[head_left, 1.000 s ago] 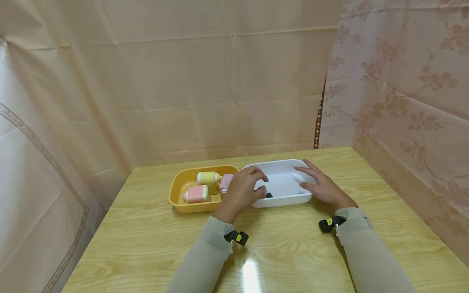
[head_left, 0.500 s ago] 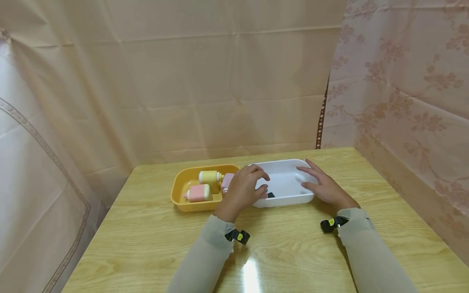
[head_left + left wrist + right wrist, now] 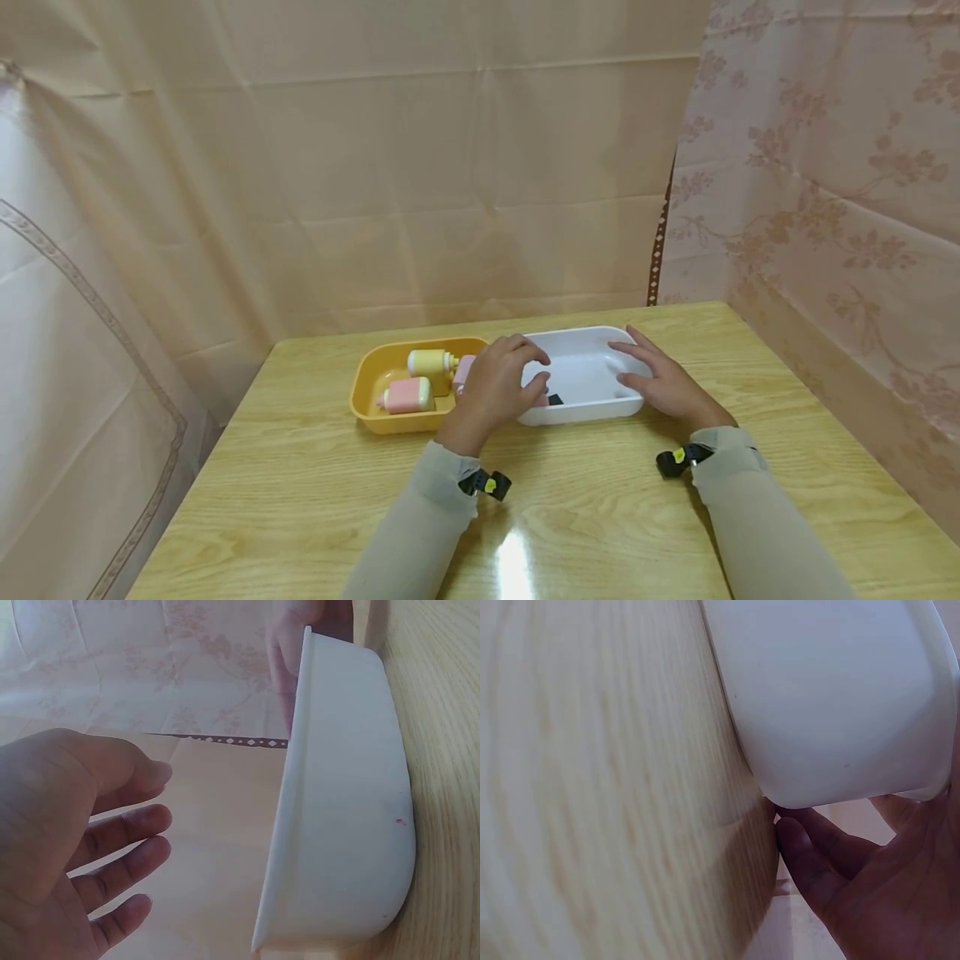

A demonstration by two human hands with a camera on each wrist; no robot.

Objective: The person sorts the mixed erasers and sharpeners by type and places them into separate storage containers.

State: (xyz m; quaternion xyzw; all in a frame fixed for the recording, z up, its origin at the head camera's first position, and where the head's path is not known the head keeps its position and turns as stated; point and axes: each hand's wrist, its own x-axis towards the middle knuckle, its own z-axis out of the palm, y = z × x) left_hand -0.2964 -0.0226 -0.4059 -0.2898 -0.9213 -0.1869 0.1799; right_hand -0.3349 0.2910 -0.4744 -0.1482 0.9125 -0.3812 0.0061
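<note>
My left hand point(image 3: 495, 383) hovers above the left end of a white plastic tray point(image 3: 581, 375). Its fingers are loosely bent and apart, with nothing between them, as the left wrist view confirms. Inside the tray, near that hand, a small black piece point(image 3: 555, 400) and a bit of something pink show; the hand hides the rest. At the tray's right end rests my right hand point(image 3: 671, 383), thumb and forefinger loosely extended over the rim. In the right wrist view its other fingers point(image 3: 799, 844) lie along the outside, low on the wall point(image 3: 840, 705).
A yellow tray point(image 3: 367, 379) stands left of the white one. In it lie a yellow toy bottle point(image 3: 429, 362), a pink toy bottle point(image 3: 407, 396) and a purple item point(image 3: 463, 368) partly behind my left hand. Cloth curtains point(image 3: 450, 167) border the wooden table point(image 3: 300, 500).
The whole scene has shifted slightly in the head view. Both hands keep nearly the same place, and the trays and bottles have not visibly moved.
</note>
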